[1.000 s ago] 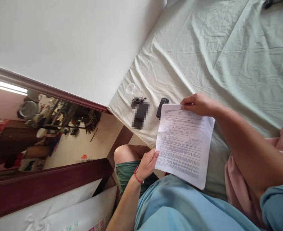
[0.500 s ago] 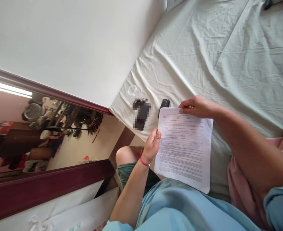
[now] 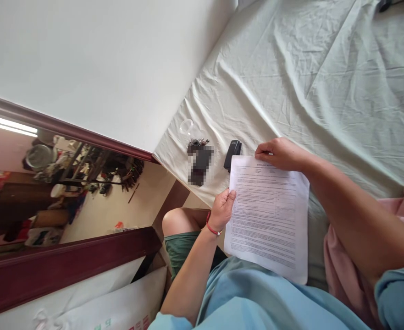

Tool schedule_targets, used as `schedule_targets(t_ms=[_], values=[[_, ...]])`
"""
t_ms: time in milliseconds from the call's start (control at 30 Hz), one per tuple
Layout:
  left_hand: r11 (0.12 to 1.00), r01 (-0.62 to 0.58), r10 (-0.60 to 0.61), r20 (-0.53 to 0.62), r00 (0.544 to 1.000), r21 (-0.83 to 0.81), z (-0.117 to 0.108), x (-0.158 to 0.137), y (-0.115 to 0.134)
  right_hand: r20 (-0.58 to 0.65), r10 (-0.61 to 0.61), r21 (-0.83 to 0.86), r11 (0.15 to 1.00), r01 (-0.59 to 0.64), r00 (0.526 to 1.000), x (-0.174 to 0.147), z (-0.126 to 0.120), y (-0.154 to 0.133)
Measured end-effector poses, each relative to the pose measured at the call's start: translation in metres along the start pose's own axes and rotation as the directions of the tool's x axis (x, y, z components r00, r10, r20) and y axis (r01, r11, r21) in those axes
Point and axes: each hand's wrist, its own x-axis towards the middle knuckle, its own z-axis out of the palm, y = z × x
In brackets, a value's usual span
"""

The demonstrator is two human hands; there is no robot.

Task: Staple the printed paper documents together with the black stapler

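- Over the near edge of the bed (image 3: 325, 82): printed papers (image 3: 262, 220), text up, outline looking even — sheet count cannot be told.
- Left hand (image 3: 223, 208): pinching their left edge.
- Right hand (image 3: 280, 154): pinching the top edge.
- Done, by judgement: papers in hand, evened up.
- Not in use: black stapler (image 3: 233, 153), on the bed by their top-left corner — fastening cannot be told.

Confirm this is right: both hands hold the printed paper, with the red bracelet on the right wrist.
No: in the head view, the red bracelet is on the left wrist, not the right. The left hand and right hand hold the printed paper.
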Motion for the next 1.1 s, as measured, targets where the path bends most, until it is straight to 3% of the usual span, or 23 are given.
schedule_targets(t_ms=[367, 567, 733, 933, 1100], values=[[0.996, -0.038, 0.041, -0.036, 0.999, 0.083, 0.003, -0.001, -0.005, 0.026, -0.019, -0.066, 0.998, 0.021, 0.999, 0.000, 0.001, 0.001], [0.990, -0.061, 0.069, -0.061, 0.996, 0.129, 0.007, -0.001, -0.004, -0.061, -0.094, -0.192, 0.978, 0.081, 0.994, 0.002, 0.017, -0.015], [0.991, -0.077, 0.085, -0.070, 0.994, 0.106, 0.009, -0.003, -0.004, 0.050, -0.050, -0.361, 0.930, 0.065, 0.997, 0.004, 0.031, -0.028], [0.992, -0.091, 0.099, -0.089, 0.991, 0.090, 0.009, -0.003, -0.005, 0.067, -0.026, -0.295, 0.954, 0.045, 0.997, 0.004, 0.029, -0.027], [0.993, -0.034, 0.044, -0.088, 0.995, 0.111, 0.009, -0.008, 0.001, 0.053, 0.034, -0.245, 0.969, -0.020, 0.998, 0.005, 0.030, -0.028]])
